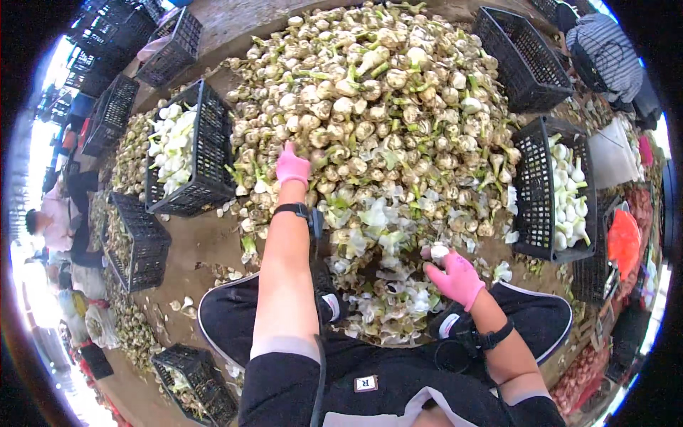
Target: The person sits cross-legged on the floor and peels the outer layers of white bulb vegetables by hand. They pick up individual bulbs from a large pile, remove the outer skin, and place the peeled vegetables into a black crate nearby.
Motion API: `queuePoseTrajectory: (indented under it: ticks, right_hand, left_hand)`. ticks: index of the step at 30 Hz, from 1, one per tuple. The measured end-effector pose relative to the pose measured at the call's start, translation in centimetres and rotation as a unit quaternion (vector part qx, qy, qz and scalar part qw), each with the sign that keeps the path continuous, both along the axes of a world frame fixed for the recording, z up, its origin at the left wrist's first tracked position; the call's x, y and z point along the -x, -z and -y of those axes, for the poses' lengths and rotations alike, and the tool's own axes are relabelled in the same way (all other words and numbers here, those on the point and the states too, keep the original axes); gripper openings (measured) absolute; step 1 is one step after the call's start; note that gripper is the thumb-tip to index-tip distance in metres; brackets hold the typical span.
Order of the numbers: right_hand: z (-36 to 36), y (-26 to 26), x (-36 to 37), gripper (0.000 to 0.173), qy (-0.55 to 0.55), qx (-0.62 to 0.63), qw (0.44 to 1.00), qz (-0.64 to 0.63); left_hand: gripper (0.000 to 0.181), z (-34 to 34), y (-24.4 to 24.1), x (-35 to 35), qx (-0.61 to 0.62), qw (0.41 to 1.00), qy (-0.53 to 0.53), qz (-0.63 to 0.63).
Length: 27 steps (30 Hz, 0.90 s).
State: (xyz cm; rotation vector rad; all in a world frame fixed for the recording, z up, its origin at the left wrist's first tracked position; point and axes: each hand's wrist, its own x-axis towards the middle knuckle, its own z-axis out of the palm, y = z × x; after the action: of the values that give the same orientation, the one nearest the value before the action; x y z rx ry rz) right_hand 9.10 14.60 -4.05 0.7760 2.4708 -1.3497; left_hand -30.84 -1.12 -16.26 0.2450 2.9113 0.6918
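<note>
A large heap of garlic bulbs (384,128), many soiled and with green stems, lies before me. My left hand (293,166), in a pink glove, reaches onto the heap's left part. One finger points forward; the other fingertips are hard to make out among the bulbs. Nearer my body, my right hand (453,276), also pink-gloved, holds a pale garlic bulb (439,251) at its fingertips. Loose white and green garlic skins (392,309) cover the ground between my shoes, below that hand.
Black plastic crates with cleaned garlic stand left (209,144) and right (538,197) of the heap. Another black crate (525,69) sits at the back right. A person (605,56) is beyond it, and another person (61,213) is at far left.
</note>
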Motion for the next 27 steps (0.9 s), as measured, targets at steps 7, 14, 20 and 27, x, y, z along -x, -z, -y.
queuePoseTrajectory:
  ticks: [7, 14, 20, 27]
  right_hand:
    - [0.2, -0.4, 0.2, 0.035, -0.002, 0.008, 1.000, 0.002]
    - [-0.6, -1.3, 1.3, 0.069, 0.291, 0.555, 0.771, -0.112]
    - [-0.2, -4.0, 0.6, 0.042, 0.264, 0.494, 0.778, -0.286]
    - [0.7, -3.4, -0.8, 0.053, 0.057, -0.208, 0.892, -0.397]
  left_hand:
    - [0.031, -0.5, -6.5, -4.5, -0.001, 0.985, 0.137, 0.104]
    - [0.025, -4.7, -15.2, -14.9, -0.287, 0.797, 0.425, 0.319]
    - [0.034, -5.3, -16.0, -22.6, -0.489, 0.720, 0.276, 0.408]
    - [0.063, -4.6, -15.2, -28.8, -0.588, 0.665, 0.122, 0.444]
